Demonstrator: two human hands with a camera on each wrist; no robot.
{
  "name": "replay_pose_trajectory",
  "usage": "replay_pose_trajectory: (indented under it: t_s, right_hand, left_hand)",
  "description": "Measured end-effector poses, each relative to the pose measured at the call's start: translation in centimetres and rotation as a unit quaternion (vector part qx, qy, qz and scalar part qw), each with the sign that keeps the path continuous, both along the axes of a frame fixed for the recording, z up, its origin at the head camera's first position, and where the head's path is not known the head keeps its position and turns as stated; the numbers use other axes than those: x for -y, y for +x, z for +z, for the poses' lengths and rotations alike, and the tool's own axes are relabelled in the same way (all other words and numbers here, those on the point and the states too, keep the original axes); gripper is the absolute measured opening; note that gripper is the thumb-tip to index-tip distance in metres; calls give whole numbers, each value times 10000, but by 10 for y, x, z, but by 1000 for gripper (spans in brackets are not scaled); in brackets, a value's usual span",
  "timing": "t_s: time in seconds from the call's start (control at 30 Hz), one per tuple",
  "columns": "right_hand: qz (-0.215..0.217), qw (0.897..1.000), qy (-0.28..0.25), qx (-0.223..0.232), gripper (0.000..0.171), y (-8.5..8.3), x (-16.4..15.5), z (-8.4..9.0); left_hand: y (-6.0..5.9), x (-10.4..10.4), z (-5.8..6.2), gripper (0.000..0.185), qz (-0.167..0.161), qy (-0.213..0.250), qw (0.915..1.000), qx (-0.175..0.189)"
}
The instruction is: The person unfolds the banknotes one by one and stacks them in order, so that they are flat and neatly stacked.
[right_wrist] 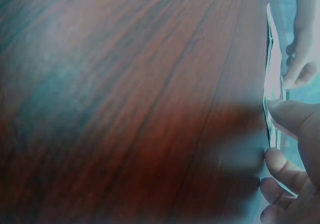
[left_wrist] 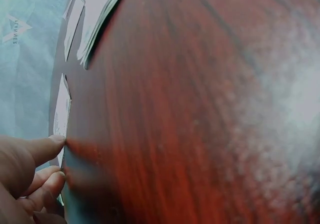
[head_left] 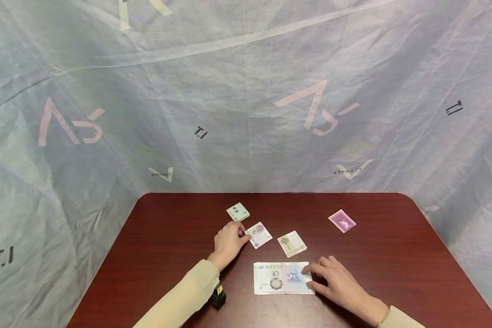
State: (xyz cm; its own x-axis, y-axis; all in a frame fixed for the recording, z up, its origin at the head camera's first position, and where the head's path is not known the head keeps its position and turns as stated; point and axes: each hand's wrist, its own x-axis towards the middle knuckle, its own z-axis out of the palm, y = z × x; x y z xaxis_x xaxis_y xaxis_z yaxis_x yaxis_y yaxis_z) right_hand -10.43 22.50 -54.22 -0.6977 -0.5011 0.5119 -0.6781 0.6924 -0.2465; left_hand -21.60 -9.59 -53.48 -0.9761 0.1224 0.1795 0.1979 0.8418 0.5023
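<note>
Head camera: one note flat, the next folded one under the fingers

Head view has both hands down on the dark red table (head_left: 156, 255), working on banknotes. The right hand (head_left: 340, 284) rests on the right end of the unfolded ten note (head_left: 284, 278), which lies flat near the front edge; its fingers look only lightly bent and spread over the paper, pressing rather than pinching, thumb at the lower edge. The left hand (head_left: 228, 241) sits further back, fingers curled, fingertips at the left edge of the folded five note (head_left: 258, 235). From the left wrist view a fingertip (left_wrist: 50, 146) meets the thin edge of that note, though whether the thumb has pinched it I cannot tell.

Three more folded notes wait: a green folded note (head_left: 238, 212) just behind the left hand, a folded one note (head_left: 292, 243) between the two hands, and a pink folded note (head_left: 342, 221) well apart to the right.

My read: the ten is spread out, and the five is being picked at. The next move calls for getting a nail or fingertip under the folded edge, since thin paper lies tight to the wood, then lifting it without sliding it into its neighbours.
</note>
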Motion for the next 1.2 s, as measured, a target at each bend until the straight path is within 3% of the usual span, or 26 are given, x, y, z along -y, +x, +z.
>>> replay_pose_trajectory:
  t_s: [0.37, 0.8, 1.2]
  right_hand:
    - [6, 10000, 39, -48, 37, -1, 0, 3]
    - [17, 9999, 128, 50, 35, -2, 1, 5]
    - [-7, 9997, 211, 119, 36, 4, 1, 5]
  left_hand:
    - [-4, -3, 3, 23, 12, 23, 10000, 68]
    - [-7, -5, -4, 18, 114, 271, 9993, -245]
    - [1, -6, -3, 26, -3, 258, 9994, 221]
